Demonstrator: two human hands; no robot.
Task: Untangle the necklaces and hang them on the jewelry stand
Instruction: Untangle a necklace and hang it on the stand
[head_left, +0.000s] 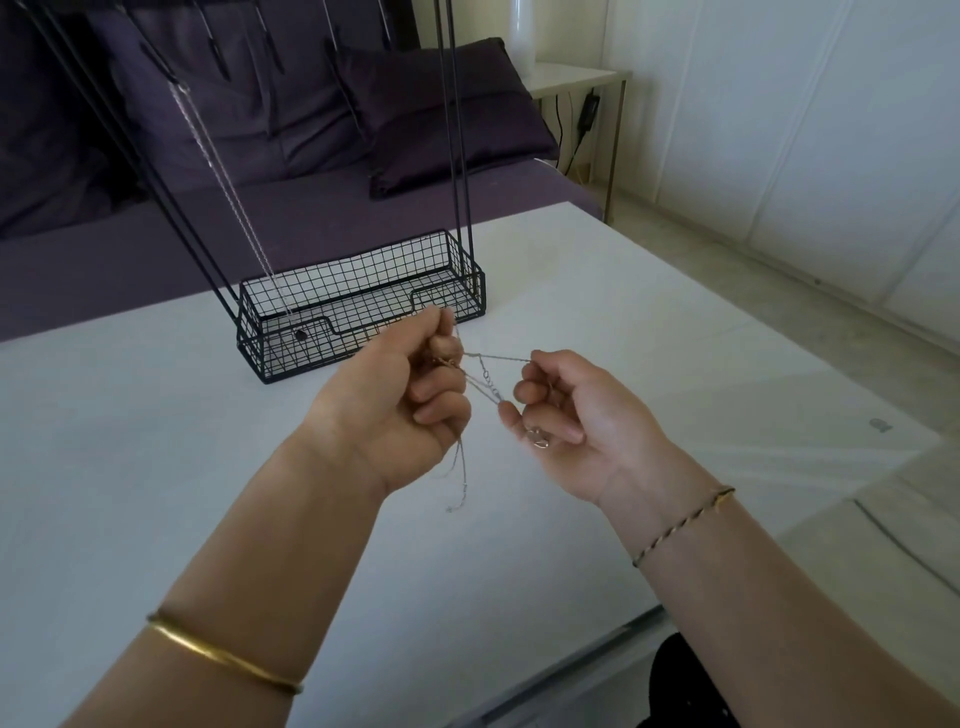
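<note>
The person holds a tangle of thin necklaces in the air above the white bench, just in front of the jewelry stand. The left hand is closed in a loose fist, its fingers curled round the bunched chains, and a few loose ends dangle below it toward the bench. The right hand sits just beside it, pinching strands between the thumb and its own curled fingers, so that several silvery lines with small links stretch taut between the two hands. A small shiny piece lies against the right palm; what it is cannot be told. The stand has a black wire basket as its base and thin black rods rising out of view. One silver chain hangs from a hook down into the basket's left end. A gold bangle circles the left forearm, a braided cord bracelet the right wrist. Purple cushions lie behind the bench.
</note>
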